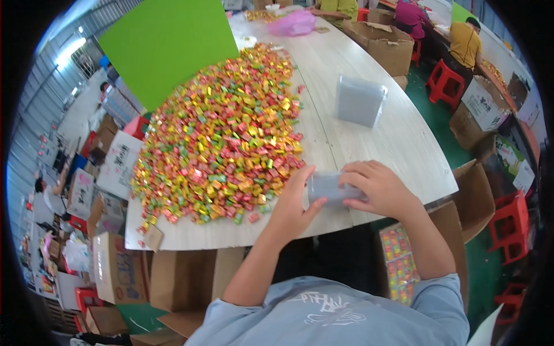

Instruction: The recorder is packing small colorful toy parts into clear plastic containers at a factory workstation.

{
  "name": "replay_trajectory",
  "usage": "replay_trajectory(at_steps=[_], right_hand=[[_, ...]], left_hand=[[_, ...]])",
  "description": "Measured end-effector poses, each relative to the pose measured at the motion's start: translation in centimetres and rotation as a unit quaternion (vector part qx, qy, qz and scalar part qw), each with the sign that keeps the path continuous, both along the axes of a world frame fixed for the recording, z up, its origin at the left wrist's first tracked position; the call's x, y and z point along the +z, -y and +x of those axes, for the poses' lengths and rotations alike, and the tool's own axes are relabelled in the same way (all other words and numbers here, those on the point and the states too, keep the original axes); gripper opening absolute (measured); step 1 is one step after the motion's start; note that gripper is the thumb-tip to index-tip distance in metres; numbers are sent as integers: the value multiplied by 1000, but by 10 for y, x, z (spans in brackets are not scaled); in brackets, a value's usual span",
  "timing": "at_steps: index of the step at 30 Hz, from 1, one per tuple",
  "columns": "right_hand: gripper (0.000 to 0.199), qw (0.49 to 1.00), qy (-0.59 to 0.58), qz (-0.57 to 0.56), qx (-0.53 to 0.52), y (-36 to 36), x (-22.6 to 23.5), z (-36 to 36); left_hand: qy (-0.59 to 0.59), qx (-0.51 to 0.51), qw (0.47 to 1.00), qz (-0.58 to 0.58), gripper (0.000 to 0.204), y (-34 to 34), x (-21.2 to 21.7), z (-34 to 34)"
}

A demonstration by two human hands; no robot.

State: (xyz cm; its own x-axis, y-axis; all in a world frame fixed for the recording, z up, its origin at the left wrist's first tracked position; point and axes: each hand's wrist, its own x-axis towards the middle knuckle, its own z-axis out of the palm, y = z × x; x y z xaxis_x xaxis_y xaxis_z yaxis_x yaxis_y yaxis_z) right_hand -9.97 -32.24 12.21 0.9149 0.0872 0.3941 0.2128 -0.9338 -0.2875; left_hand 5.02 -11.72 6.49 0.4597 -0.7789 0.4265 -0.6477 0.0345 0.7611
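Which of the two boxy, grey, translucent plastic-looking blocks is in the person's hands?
The nearer block, held between the bare left hand and bare right hand. The farther block rests untouched on the white, curved-edged table.

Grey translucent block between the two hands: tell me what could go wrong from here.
The grey translucent block, between the left hand and right hand, is near the table's near edge; if it slipped, it might drop off.

The left hand is right beside the pile of wrapped pieces; a careless sweep could scatter some.

The second grey block is farther up the table; a long reach might knock it.
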Motion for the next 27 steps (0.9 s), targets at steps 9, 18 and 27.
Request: replay_trajectory(at_steps=[9, 18, 27], right_hand=[[36, 999, 20, -17, 40, -33, 2, 15], [36, 999, 32, 3, 39, -39, -3, 24], [40, 999, 23, 5, 38, -35, -9, 23]], left_hand=[[213, 52, 975, -29, 52, -27, 24, 6], [129, 15, 990, -49, 30, -19, 16, 13], [141, 39, 984, -104, 31, -12, 0, 13]])
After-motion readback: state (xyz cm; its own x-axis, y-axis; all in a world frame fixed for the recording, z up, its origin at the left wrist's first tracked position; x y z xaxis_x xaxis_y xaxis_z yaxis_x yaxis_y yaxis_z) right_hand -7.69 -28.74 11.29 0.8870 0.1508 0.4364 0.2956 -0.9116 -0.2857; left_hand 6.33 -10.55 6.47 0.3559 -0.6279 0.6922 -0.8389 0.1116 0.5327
